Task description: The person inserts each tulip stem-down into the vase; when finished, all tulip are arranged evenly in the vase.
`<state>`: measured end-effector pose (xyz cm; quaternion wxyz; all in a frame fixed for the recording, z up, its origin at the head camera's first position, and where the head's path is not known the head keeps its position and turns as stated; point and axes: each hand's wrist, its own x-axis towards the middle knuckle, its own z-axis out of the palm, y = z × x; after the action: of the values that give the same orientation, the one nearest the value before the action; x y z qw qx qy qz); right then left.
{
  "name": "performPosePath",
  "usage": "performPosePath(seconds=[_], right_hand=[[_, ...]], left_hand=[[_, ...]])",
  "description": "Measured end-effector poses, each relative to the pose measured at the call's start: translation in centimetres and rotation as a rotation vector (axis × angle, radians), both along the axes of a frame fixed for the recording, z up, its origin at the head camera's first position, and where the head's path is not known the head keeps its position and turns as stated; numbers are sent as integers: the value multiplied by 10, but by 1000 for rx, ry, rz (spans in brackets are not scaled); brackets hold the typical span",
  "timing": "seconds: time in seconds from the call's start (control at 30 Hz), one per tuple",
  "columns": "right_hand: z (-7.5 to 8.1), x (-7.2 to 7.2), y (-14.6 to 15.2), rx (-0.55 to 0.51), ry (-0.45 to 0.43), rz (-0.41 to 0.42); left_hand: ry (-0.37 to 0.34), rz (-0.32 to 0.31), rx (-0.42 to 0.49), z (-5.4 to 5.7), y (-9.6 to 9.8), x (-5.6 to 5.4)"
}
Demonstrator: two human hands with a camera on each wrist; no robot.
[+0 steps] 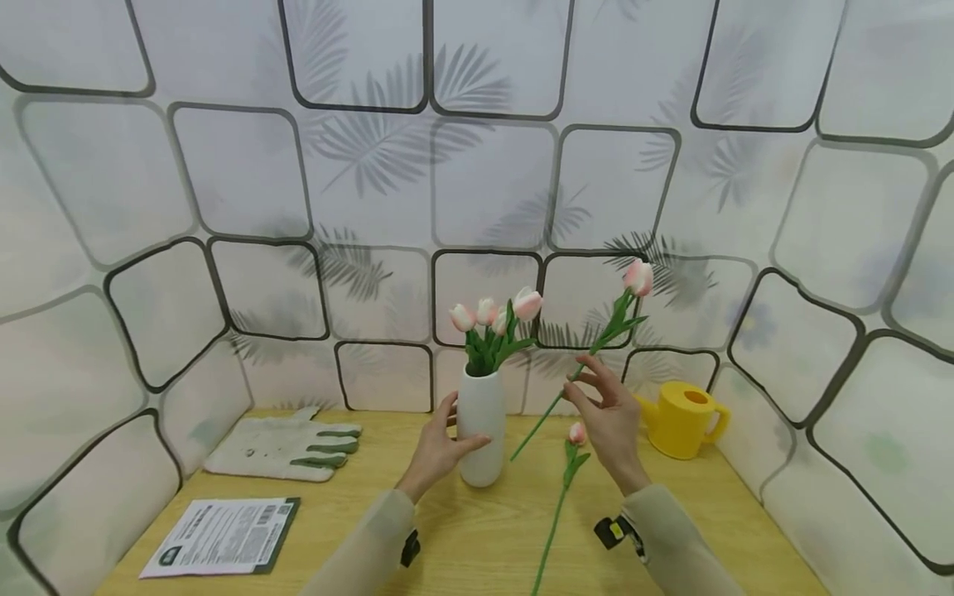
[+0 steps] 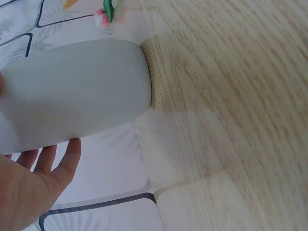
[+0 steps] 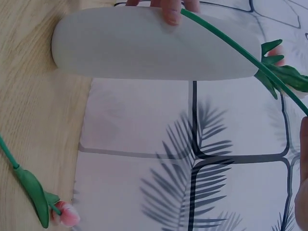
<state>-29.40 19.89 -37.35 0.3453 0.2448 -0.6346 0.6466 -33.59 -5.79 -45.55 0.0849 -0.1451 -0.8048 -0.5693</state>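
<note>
A white vase [image 1: 480,426] stands upright on the table with several pink-and-white tulips [image 1: 492,323] in its mouth. My left hand [image 1: 441,451] holds the vase from its left side, thumb across the front; the left wrist view shows fingers [image 2: 67,161] against its wall. To the right of the vase, my right hand [image 1: 607,414] pinches the green stem of a single tulip [image 1: 637,279]. Its bloom points up and right, and its bare stem end slants down toward the vase, apart from the table. Another tulip [image 1: 568,476] lies on the table between my arms.
A yellow watering can [image 1: 676,420] stands at the back right. On the left lie a pair of white-and-green gloves [image 1: 276,445] and a printed packet [image 1: 222,536]. Patterned cloth [image 1: 484,182] walls the table at the back and both sides.
</note>
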Motion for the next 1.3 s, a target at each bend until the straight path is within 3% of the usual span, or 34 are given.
performPosePath(seconds=[0.3,0.63,0.9,1.3], right_hand=[[17,0,-13,-9,26,-3],[45,-2,-24,-8,147,-2],[73,-9,-29,40,229,-56],[101,-12,-35,2,263,-28]], left_hand=[[3,-3,11,0,-2,-1],[18,-7,-22,0,-3,0],[28,-8,-30,4,0,-2],[16,-6,-24,2,0,0]])
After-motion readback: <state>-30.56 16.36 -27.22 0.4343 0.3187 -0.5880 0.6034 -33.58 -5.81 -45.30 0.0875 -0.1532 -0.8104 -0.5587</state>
